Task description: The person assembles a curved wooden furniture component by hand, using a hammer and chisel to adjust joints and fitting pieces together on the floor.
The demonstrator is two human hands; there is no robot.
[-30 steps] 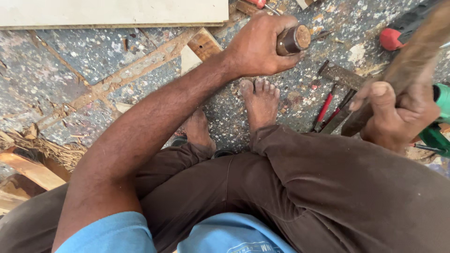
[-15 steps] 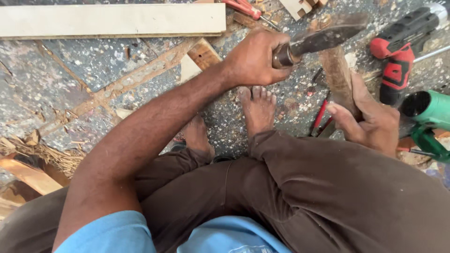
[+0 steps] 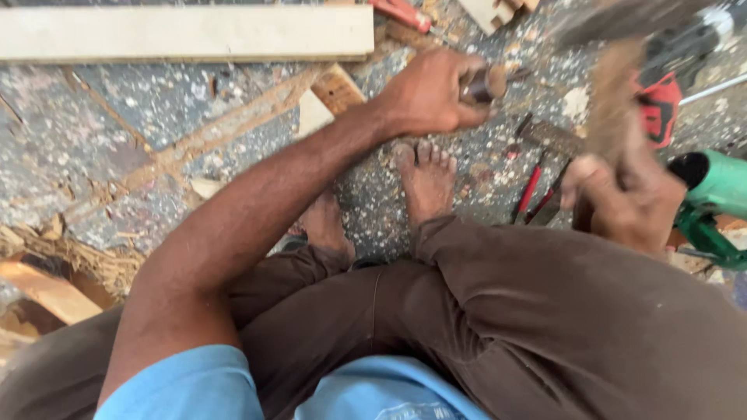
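1. Chisel handle [image 3: 484,83], a round wooden grip with a dark metal band, sits in the left hand [image 3: 432,97]; the fingers are closed tight around it, out over the floor beyond the bare foot [image 3: 426,177].
2. Its blade runs up and to the right into a smear of motion blur near the top edge, so I cannot tell where the tip rests.
3. Right hand [image 3: 622,198] is wrapped around the lower end of a brown wooden piece [image 3: 615,109], fingers curled shut on it; the piece stands roughly upright and is blurred.
4. Step in hand, as I judge it: working the chisel edge against the upper part of the wooden piece, one hand steadying the stock and the other driving the tool.
5. The next move calls for a firm hold on the wood, the edge set squarely, and the stroke kept away from the holding fingers.
6. Around the hands: red-handled pliers [image 3: 537,190] lie on the speckled floor [image 3: 156,109] just beside the foot, a red drill [image 3: 661,101] and a green power tool [image 3: 720,187] lie to the right, and a pale plank [image 3: 187,33] lies along the top.
7. Wood scraps [image 3: 47,288] lie at the left.
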